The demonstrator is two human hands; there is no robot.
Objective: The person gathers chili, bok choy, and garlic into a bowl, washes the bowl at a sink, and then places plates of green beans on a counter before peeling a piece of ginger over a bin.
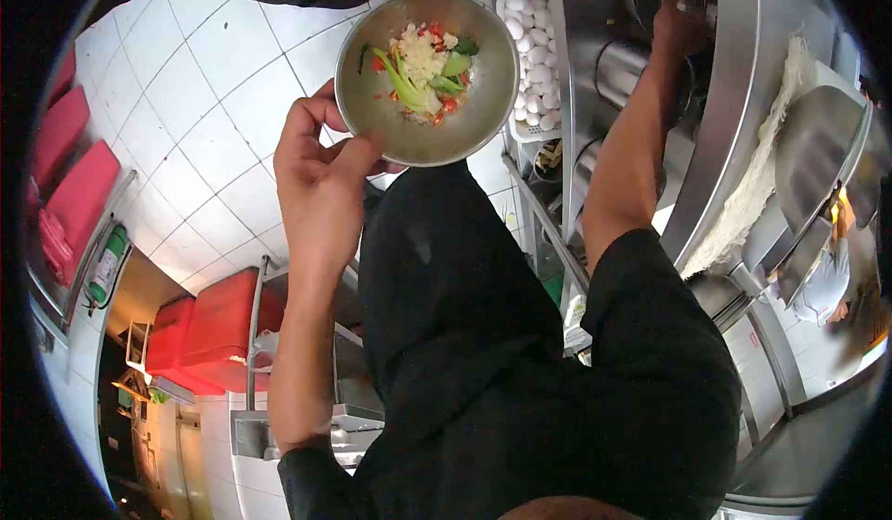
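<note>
White floor tiles [186,111] and steel kitchen fittings fill the background; we list items from the hands outward.

Left hand [321,171]: fingers curled and clamped on the near rim of a metal bowl [390,116], thumb over the edge at the bowl's 7 o'clock. We judge the bowl is kept level and away from the body so nothing spills.

Bowl contents: minced garlic [420,55] heaped at centre, green stalks [404,83] running toward 7 o'clock, red chilli pieces [448,104] scattered at 5 o'clock. The bowl sits at 12 o'clock in the view, above the floor, resting on nothing.

Right hand [676,26]: extended to 1 o'clock, reaching among round steel containers [621,69] on the tabletop [734,102]; whether its fingers are apart or closed on something we cannot tell, for the spot is dark.

Tray of white eggs [531,65]: at 3 o'clock of the bowl, between the two hands.

Red boxes [218,329]: at 8 o'clock, well apart from both hands.
</note>
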